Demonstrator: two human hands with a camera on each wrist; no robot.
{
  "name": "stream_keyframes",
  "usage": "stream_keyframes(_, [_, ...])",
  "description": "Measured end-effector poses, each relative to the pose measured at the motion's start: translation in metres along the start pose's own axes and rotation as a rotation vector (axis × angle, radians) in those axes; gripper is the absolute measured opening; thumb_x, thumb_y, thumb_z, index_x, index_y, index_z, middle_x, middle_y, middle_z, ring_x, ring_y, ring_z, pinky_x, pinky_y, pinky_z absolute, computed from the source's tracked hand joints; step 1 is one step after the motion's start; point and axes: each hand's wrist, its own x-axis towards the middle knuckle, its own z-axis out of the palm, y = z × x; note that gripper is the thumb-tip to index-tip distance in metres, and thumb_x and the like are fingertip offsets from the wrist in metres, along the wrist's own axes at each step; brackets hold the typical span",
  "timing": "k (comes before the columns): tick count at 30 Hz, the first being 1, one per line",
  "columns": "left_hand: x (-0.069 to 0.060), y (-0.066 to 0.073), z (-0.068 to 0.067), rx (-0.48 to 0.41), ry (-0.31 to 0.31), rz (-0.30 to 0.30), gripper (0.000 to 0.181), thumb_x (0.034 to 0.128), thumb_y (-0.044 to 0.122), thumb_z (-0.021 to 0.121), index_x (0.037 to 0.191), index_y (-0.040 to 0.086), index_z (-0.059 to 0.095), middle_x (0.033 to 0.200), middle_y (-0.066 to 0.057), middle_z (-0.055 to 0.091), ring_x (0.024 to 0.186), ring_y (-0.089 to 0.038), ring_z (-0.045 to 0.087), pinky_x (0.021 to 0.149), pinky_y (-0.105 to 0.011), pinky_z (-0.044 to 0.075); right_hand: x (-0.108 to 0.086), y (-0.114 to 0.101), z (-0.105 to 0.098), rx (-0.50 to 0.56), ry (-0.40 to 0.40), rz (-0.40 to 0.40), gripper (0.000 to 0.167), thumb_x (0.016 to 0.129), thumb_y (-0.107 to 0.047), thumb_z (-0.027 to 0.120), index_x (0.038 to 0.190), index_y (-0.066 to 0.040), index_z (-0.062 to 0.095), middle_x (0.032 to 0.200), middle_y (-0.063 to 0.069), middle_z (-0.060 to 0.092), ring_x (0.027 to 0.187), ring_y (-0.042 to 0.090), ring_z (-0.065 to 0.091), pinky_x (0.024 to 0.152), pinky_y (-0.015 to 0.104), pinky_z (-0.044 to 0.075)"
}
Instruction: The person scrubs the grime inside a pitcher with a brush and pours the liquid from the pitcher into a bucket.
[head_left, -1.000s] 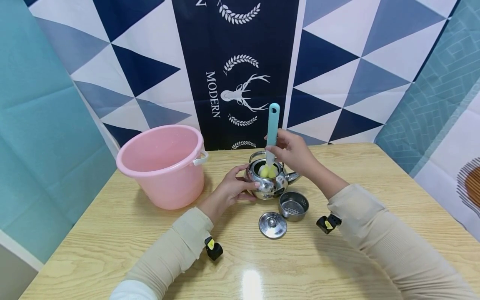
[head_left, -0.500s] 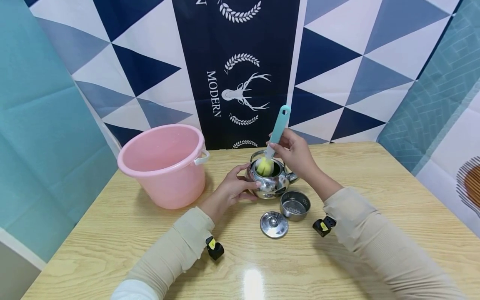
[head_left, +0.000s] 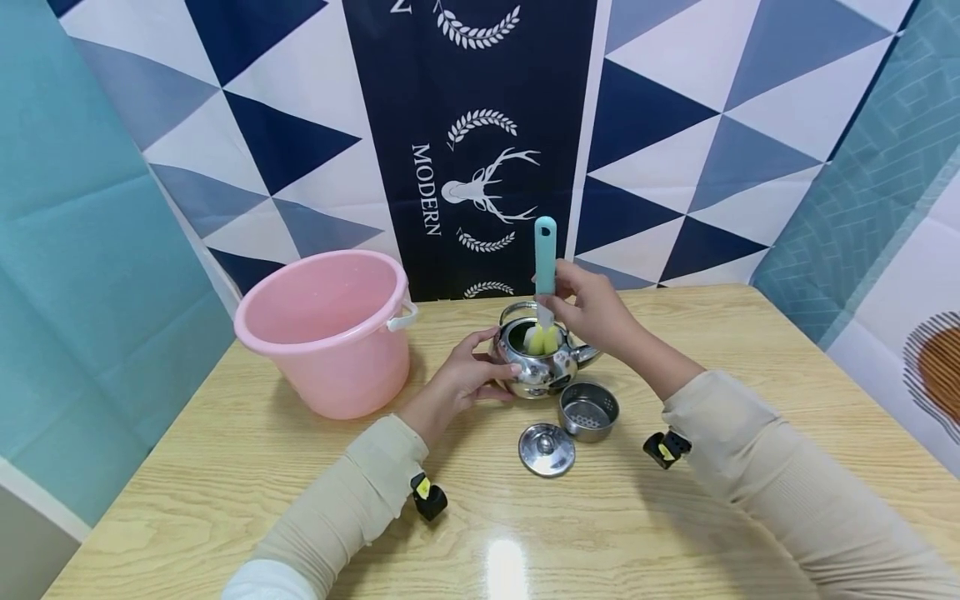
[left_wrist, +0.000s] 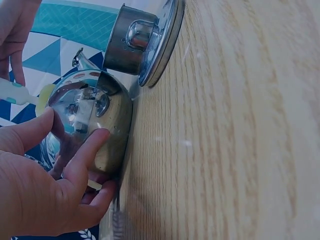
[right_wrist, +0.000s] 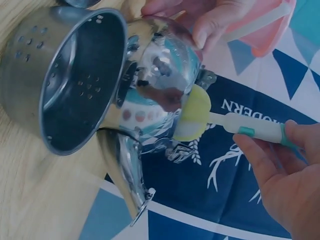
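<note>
A shiny steel teapot (head_left: 534,380) stands lidless on the table, its spout to the right. My left hand (head_left: 467,372) holds its left side, with the thumb near the rim and fingers around the body (left_wrist: 116,150). My right hand (head_left: 594,307) pinches the turquoise and white handle of a sponge brush (head_left: 546,260). The brush's yellow head (right_wrist: 194,116) sits partly inside the teapot's mouth, and its handle points nearly straight up. In front of the teapot are a perforated steel strainer (head_left: 589,422) and the round teapot lid (head_left: 547,451), knob upward.
A large pink bucket (head_left: 351,371) with a white handle stands left of the teapot. The wooden table (head_left: 600,533) ends at a patterned cloth backdrop (head_left: 300,100) behind these things.
The brush handle leaned right half a second ago and is now upright again. Its yellow head has shifted from the left to the right of the teapot's mouth. The left hand stays put.
</note>
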Motion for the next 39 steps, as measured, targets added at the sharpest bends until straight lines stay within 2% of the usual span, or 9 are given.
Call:
stream_keyframes(7, [0.001, 0.000, -0.001, 0.008, -0.002, -0.002, 0.078, 0.0819, -0.009, 0.073, 0.146, 0.023, 0.042, 0.116, -0.021, 0.054, 0.092, -0.034, 0.065, 0.080, -0.051, 0.058, 0.001, -0.006, 0.006, 0.119, 0.009, 0.110, 0.025, 0.096, -0.003, 0.061, 0.120, 0.001, 0.057, 0.106, 0.019, 0.067, 0.096, 0.031, 0.066, 0.068, 0.037, 0.062])
stream_keyframes(13, [0.001, 0.000, -0.001, 0.008, -0.001, -0.007, 0.078, 0.0823, -0.009, 0.073, 0.147, 0.024, 0.042, 0.115, -0.021, 0.054, 0.091, -0.034, 0.065, 0.080, -0.051, 0.058, 0.003, -0.004, 0.017, 0.197, 0.068, 0.090, 0.028, 0.096, -0.002, 0.060, 0.122, 0.002, 0.054, 0.111, 0.021, 0.067, 0.103, 0.035, 0.065, 0.073, 0.040, 0.061])
stream_keyframes(18, [0.001, -0.001, -0.001, -0.003, -0.008, -0.002, 0.079, 0.0823, -0.010, 0.072, 0.147, 0.023, 0.041, 0.115, -0.021, 0.054, 0.090, -0.033, 0.065, 0.081, -0.052, 0.057, 0.004, 0.001, 0.022, 0.145, 0.125, 0.023, 0.023, 0.094, 0.002, 0.061, 0.117, 0.002, 0.057, 0.107, 0.019, 0.069, 0.096, 0.032, 0.067, 0.073, 0.041, 0.060])
stream_keyframes(22, [0.002, -0.001, -0.001, -0.003, -0.008, 0.004, 0.079, 0.0820, -0.010, 0.072, 0.147, 0.023, 0.041, 0.114, -0.021, 0.054, 0.089, -0.034, 0.065, 0.081, -0.053, 0.057, 0.002, 0.004, 0.020, 0.090, 0.140, 0.007, 0.021, 0.094, 0.002, 0.062, 0.114, 0.000, 0.058, 0.106, 0.017, 0.070, 0.094, 0.031, 0.068, 0.073, 0.043, 0.058])
stream_keyframes(28, [0.002, -0.001, -0.001, -0.002, -0.003, 0.003, 0.078, 0.0818, -0.010, 0.072, 0.146, 0.023, 0.042, 0.115, -0.021, 0.054, 0.090, -0.035, 0.065, 0.081, -0.053, 0.057, -0.001, 0.003, 0.013, 0.000, 0.105, -0.002, 0.019, 0.094, 0.000, 0.063, 0.113, 0.000, 0.058, 0.102, 0.016, 0.070, 0.093, 0.031, 0.068, 0.074, 0.045, 0.057])
stream_keyframes(33, [0.003, -0.001, -0.001, 0.006, -0.001, 0.010, 0.078, 0.0818, -0.009, 0.073, 0.146, 0.022, 0.042, 0.116, -0.021, 0.054, 0.093, -0.036, 0.065, 0.079, -0.052, 0.058, -0.002, 0.000, 0.008, -0.072, 0.058, -0.028, 0.016, 0.094, 0.000, 0.063, 0.109, 0.000, 0.058, 0.093, 0.015, 0.071, 0.087, 0.029, 0.068, 0.066, 0.040, 0.055])
stream_keyframes(39, [0.002, 0.000, -0.001, 0.006, 0.002, -0.001, 0.078, 0.0821, -0.009, 0.073, 0.146, 0.023, 0.042, 0.117, -0.022, 0.053, 0.093, -0.035, 0.065, 0.078, -0.050, 0.059, -0.002, -0.007, 0.007, -0.046, 0.028, -0.024, 0.017, 0.093, 0.000, 0.064, 0.109, -0.001, 0.058, 0.094, 0.015, 0.071, 0.085, 0.028, 0.068, 0.065, 0.039, 0.055])
